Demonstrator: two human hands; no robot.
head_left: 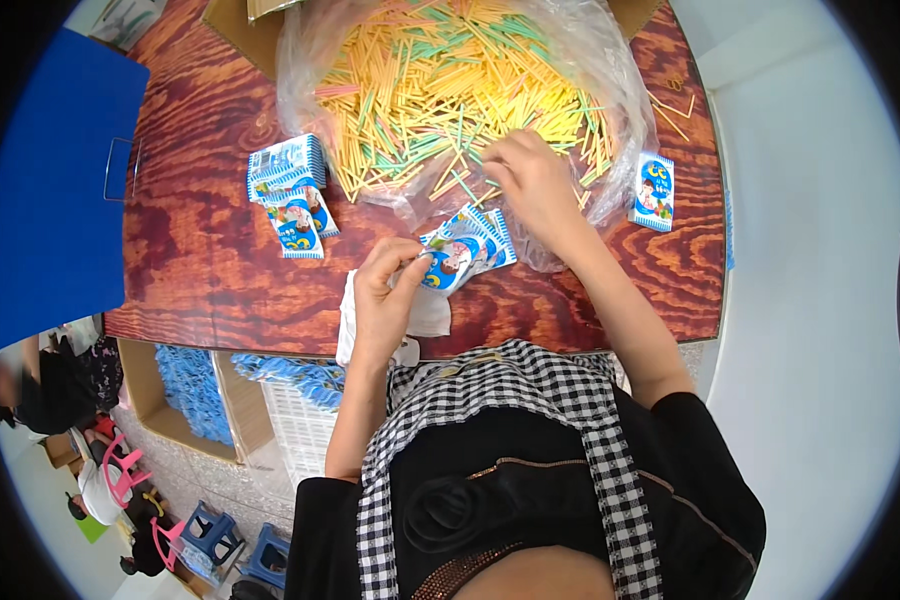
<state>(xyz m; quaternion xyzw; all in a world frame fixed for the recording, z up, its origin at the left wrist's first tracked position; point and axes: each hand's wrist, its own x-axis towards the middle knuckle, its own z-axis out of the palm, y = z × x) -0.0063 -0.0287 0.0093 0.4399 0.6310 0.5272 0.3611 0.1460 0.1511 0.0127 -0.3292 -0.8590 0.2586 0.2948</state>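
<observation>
My left hand (380, 285) pinches the edge of a small blue-and-white packet (450, 262) with a cartoon figure on it, above the table's near side. Another such packet lies partly behind it. My right hand (532, 185) is at the near edge of a big heap of thin sticks (440, 85) in yellow, green and pink. Its fingers are curled in; what they hold, if anything, is hidden. The heap lies in a clear plastic bag (305, 75) spread open. A white cloth (430, 316) lies under my left hand.
Several similar packets (288, 170) are piled to the left, and a single packet (653, 192) lies at the right. Loose sticks (670, 118) rest near the right table edge. Below the table stand a cardboard box (150, 405) of blue wrappers and a white crate (305, 425). Other people sit far left.
</observation>
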